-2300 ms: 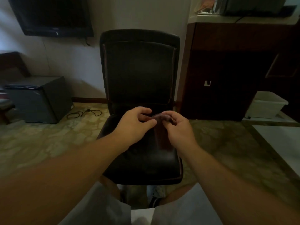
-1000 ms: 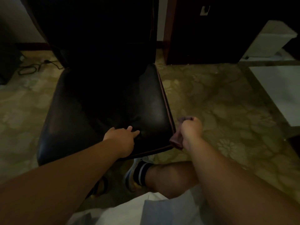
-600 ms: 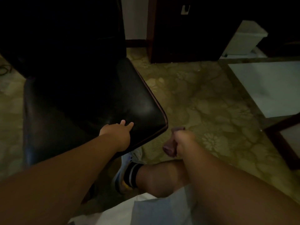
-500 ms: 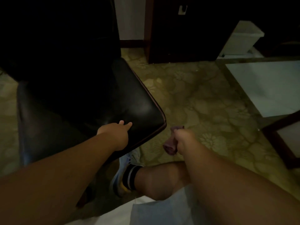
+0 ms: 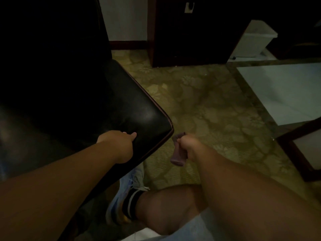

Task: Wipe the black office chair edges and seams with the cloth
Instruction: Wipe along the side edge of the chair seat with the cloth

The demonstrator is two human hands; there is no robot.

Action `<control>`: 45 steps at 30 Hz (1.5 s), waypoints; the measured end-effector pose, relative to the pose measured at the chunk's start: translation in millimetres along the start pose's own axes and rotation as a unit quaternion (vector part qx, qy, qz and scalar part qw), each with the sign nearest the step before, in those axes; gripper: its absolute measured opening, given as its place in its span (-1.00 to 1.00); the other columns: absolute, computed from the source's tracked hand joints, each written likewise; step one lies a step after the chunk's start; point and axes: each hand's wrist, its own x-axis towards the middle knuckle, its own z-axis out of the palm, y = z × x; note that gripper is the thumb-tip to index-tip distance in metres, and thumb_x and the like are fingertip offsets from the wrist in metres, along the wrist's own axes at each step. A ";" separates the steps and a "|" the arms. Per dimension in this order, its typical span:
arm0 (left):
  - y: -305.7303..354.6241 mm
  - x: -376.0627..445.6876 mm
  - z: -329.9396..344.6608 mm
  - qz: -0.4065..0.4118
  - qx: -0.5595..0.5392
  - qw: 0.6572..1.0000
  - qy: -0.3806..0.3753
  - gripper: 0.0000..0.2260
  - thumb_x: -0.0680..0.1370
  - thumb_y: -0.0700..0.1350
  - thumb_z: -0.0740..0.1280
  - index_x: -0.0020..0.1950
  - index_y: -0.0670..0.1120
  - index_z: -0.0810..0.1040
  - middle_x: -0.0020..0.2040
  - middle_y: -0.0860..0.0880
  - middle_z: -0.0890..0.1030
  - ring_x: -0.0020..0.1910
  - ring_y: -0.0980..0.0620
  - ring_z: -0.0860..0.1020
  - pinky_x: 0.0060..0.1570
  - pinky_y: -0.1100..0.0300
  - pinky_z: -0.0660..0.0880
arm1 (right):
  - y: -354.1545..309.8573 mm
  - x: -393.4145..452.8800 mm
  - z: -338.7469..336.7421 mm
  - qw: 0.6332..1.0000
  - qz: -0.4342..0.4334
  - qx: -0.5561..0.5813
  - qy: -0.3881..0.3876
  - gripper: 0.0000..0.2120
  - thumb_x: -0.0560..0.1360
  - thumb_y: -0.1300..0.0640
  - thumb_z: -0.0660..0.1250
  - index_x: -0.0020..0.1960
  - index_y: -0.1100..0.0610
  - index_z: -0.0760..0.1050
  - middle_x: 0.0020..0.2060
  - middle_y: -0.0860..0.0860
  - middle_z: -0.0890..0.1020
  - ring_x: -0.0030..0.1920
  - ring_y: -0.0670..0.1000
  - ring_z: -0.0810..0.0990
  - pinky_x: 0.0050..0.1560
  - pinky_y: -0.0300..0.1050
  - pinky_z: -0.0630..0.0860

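The black office chair [image 5: 107,108] fills the left half of the view, its shiny seat corner pointing right and its backrest lost in shadow. My left hand [image 5: 119,141] rests on the seat near the front right corner, fingers laid forward on the leather. My right hand [image 5: 188,145] is just right of that corner, off the seat, gripping a small dull purple cloth [image 5: 178,152] that hangs down from the fist. The cloth is a short gap from the seat's piped edge, not touching it.
Patterned green carpet [image 5: 208,105] lies to the right of the chair. A dark wooden cabinet [image 5: 191,32] and a white bin [image 5: 255,40] stand at the back. A pale floor panel [image 5: 286,91] and a dark frame [image 5: 295,153] are at the right. My bent leg and shoe [image 5: 125,193] are below the seat.
Both hands once held the cloth over the seat. Since then my left hand settled on the seat and my right took the cloth beside the corner; the chair turned left.
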 end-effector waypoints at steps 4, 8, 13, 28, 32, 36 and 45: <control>5.5 0.5 -4.3 -0.002 0.022 1.000 0.006 -0.33 0.65 -0.03 0.16 0.65 0.08 -0.17 0.65 -0.08 0.06 0.53 -0.14 0.26 0.35 -0.05 0.41 | -8.5 -5.9 11.0 0.996 0.011 0.085 0.023 -0.93 0.58 0.20 0.29 -0.03 0.19 0.52 -0.20 0.14 0.58 -0.18 0.11 0.57 -0.14 -0.06 0.51; 6.8 1.7 -3.1 0.000 0.048 0.999 0.025 -0.30 0.64 -0.06 0.20 0.65 0.08 -0.16 0.64 -0.08 0.11 0.50 -0.11 0.31 0.29 -0.01 0.46 | -10.0 1.3 15.2 0.995 -0.021 0.084 0.046 -0.97 0.57 0.25 0.34 -0.03 0.15 0.53 -0.23 0.08 0.56 -0.17 0.08 0.57 -0.07 -0.04 0.51; 5.7 9.8 -1.9 0.007 0.089 0.996 0.023 -0.27 0.62 -0.13 0.23 0.64 0.08 -0.16 0.58 -0.08 0.27 0.40 -0.12 0.43 0.18 -0.01 0.52 | -12.1 6.9 22.7 0.993 -0.043 0.087 0.059 -0.90 0.52 0.28 0.37 0.04 0.20 0.59 -0.18 0.10 0.62 -0.07 0.13 0.64 -0.05 -0.02 0.57; 3.9 17.9 -0.8 0.022 0.089 0.995 0.039 -0.27 0.62 -0.07 0.24 0.64 0.07 -0.16 0.53 -0.10 0.34 0.36 -0.11 0.46 0.12 0.01 0.52 | -17.7 0.2 21.3 0.988 -0.101 0.051 0.106 -0.90 0.54 0.25 0.36 -0.09 0.08 0.52 -0.07 0.08 0.65 0.02 0.11 0.63 0.18 0.04 0.57; 1.5 16.1 -0.6 0.033 0.088 0.994 0.052 -0.30 0.62 -0.08 0.20 0.65 0.07 -0.14 0.53 -0.10 0.36 0.34 -0.12 0.48 0.12 0.01 0.51 | -24.5 -4.1 25.9 0.989 -0.112 0.045 0.082 -0.89 0.51 0.22 0.38 0.02 0.11 0.56 -0.06 0.09 0.67 0.02 0.12 0.66 0.14 0.09 0.60; 1.6 17.4 -0.5 0.040 0.088 0.994 0.057 -0.30 0.62 -0.05 0.20 0.65 0.05 -0.14 0.52 -0.11 0.36 0.33 -0.12 0.48 0.14 0.01 0.51 | -27.3 -3.2 23.2 0.990 -0.101 0.048 0.087 -0.87 0.50 0.24 0.40 -0.11 0.02 0.55 -0.11 0.05 0.67 0.00 0.11 0.66 0.14 0.05 0.60; 1.7 19.1 -2.3 0.042 0.090 0.993 0.058 -0.29 0.63 -0.02 0.22 0.65 0.05 -0.15 0.56 -0.11 0.30 0.38 -0.12 0.44 0.16 0.00 0.50 | -30.6 -1.8 14.3 0.992 -0.106 -0.011 0.072 -0.85 0.52 0.20 0.40 0.08 0.08 0.61 -0.01 0.09 0.67 0.05 0.13 0.63 0.19 0.08 0.57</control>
